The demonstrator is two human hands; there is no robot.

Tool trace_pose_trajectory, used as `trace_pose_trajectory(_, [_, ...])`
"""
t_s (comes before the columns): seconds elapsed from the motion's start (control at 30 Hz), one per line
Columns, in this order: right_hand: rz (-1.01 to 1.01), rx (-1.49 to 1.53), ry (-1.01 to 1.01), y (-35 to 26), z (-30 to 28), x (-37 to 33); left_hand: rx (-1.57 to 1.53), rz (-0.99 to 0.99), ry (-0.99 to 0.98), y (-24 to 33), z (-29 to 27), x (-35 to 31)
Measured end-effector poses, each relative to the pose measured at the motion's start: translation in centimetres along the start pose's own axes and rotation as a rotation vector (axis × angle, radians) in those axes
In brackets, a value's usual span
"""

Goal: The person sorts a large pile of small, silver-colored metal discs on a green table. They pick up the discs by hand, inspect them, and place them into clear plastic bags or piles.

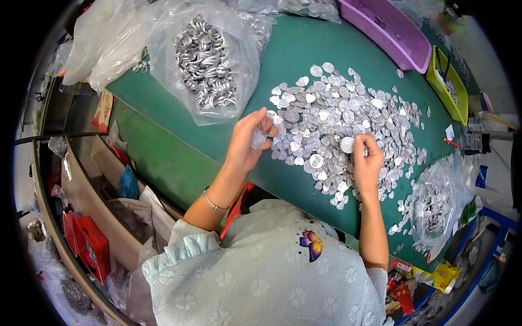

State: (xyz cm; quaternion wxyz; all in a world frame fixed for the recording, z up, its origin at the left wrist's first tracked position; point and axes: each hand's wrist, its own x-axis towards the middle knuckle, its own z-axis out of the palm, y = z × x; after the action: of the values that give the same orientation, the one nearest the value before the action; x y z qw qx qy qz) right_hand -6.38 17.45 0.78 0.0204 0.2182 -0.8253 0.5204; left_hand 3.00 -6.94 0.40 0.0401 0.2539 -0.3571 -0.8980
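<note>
A wide heap of silver metal discs (331, 117), some round like coins and some with scalloped edges, is spread over the green tabletop (296, 46). Over the heap's near right part, my right hand (370, 163) pinches a round silver disc (347, 144) between thumb and fingertips. At the heap's left edge my left hand (244, 138) is curled, palm inward, around silver discs (258, 139). How many discs lie in that palm is hidden by the fingers.
Beyond my left hand sits a clear plastic bag (244, 70) of curved metal pieces. A purple basket (389, 41) and a green basket (448, 95) stand at the far right. Another bag of discs (435, 204) rests near the right edge. Left of me is a red bin (89, 244).
</note>
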Motion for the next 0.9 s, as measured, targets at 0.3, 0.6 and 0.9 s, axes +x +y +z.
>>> trace_pose_trajectory(0.3, [0.565,0.592,-0.259,-1.9,0.0,2.2,1.478,0.646,0.064,-0.9,1.0,-0.8])
trace_pose_trajectory(0.6, [0.447,0.037,-0.194,-2.6,2.5,4.6,1.327,0.585,0.044,-0.5,1.0,-0.4])
trace_pose_trajectory(0.9, [-0.163,-0.199,-0.351,-4.3,5.1,4.5,0.136,-0.079,-0.23,1.4,0.6,-0.9])
